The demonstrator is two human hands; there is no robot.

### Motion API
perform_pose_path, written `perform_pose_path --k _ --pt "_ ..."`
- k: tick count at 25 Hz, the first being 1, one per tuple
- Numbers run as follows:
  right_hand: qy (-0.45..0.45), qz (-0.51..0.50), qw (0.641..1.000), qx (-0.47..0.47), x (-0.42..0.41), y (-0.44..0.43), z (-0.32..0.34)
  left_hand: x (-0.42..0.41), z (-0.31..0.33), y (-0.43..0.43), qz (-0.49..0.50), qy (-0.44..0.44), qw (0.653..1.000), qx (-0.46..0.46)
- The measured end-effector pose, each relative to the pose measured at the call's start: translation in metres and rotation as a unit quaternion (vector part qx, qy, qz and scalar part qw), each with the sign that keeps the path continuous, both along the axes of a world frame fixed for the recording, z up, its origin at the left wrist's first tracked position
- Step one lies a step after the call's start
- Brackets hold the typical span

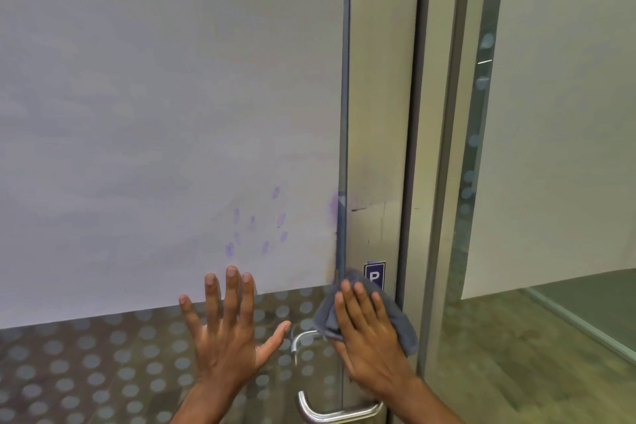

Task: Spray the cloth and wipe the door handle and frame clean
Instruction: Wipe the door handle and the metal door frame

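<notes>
My right hand (366, 330) lies flat with straight fingers on a grey cloth (401, 323), pressing it against the metal door frame (377, 148) just below a small purple sticker with a letter P (374, 272). My left hand (229, 327) is spread flat against the glass door panel (172, 113), fingers apart and holding nothing. A silver lever handle (330, 413) sits below my right wrist. A second silver handle piece (303, 337) shows between my two hands. No spray bottle is in view.
The glass carries a frosted white sheet with purple fingerprint smudges (254, 231) and a dotted band (86, 372) lower down. To the right stands another glass panel (557, 148) with a wooden floor (516, 354) behind it.
</notes>
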State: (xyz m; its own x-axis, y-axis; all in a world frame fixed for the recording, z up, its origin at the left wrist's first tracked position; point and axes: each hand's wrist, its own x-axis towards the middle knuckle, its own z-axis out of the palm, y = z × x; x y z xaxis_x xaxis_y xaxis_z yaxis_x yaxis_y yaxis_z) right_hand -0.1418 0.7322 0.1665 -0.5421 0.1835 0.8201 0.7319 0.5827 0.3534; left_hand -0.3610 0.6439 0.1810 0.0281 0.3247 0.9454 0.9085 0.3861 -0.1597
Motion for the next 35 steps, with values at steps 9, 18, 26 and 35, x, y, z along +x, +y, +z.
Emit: perform_pose_path --k 9,18,26,35 --pt "0.152 0.043 0.987 -0.032 -0.023 0.0 0.103 -0.003 -0.004 0.004 0.006 0.01 1.0 0.005" --pt "-0.012 0.035 0.997 -0.062 0.003 -0.008 0.002 -0.003 -0.003 0.003 0.011 0.008 1.0 0.002" --pt "-0.019 0.111 0.987 -0.113 0.014 -0.01 0.023 -0.001 -0.001 0.002 0.006 0.008 1.0 0.005" --pt "0.34 0.16 0.914 -0.151 -0.024 -0.006 0.115 -0.004 -0.002 0.002 -0.002 0.004 1.0 -0.002"
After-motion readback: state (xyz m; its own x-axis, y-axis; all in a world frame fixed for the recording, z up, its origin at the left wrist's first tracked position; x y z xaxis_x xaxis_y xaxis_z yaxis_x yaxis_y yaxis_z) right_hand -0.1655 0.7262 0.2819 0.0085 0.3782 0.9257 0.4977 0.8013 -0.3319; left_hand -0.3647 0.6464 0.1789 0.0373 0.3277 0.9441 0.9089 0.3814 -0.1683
